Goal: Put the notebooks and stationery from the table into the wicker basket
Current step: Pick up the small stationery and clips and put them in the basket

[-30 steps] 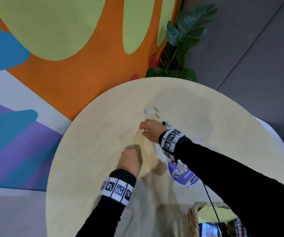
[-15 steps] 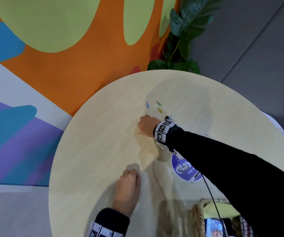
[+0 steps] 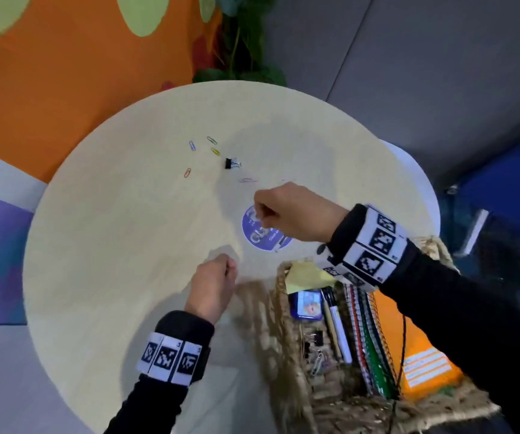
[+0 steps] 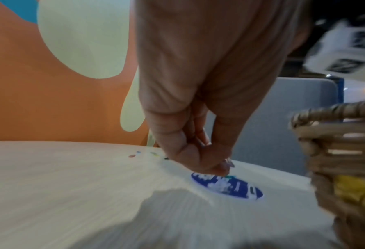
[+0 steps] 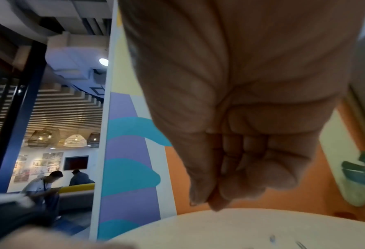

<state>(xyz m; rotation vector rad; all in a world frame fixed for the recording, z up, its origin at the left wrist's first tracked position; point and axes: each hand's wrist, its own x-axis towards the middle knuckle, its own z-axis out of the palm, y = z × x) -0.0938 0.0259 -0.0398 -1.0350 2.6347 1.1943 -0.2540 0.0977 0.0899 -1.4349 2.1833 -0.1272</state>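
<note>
Several paper clips lie loose on the round table [image 3: 120, 245]: blue [image 3: 192, 145], green [image 3: 211, 140], yellow [image 3: 215, 151], red [image 3: 187, 172] and a faint pink one [image 3: 247, 180]. Beside them is a black binder clip [image 3: 232, 163]. My right hand [image 3: 260, 213] hovers over a purple sticker [image 3: 261, 236] with fingers curled tight [image 5: 237, 183]; nothing shows in it. My left hand [image 3: 228, 270], just left of the wicker basket [image 3: 283, 277], pinches a thin silvery paper clip [image 4: 230, 164]. The basket holds spiral notebooks [image 3: 365, 333], an orange notebook [image 3: 418, 349], markers [image 3: 335, 317] and yellow notes [image 3: 305, 274].
The basket [image 4: 335, 138] stands at the table's near right edge. A potted plant [image 3: 239, 57] sits behind the far rim by the orange wall. A blue seat [image 3: 503, 183] is off to the right. Bare tabletop spreads to the left of my left hand.
My right hand has drawn back from the red clip, which stays on the table, to the purple sticker. My left hand has shifted right beside the basket. My head has tilted down toward the basket.
</note>
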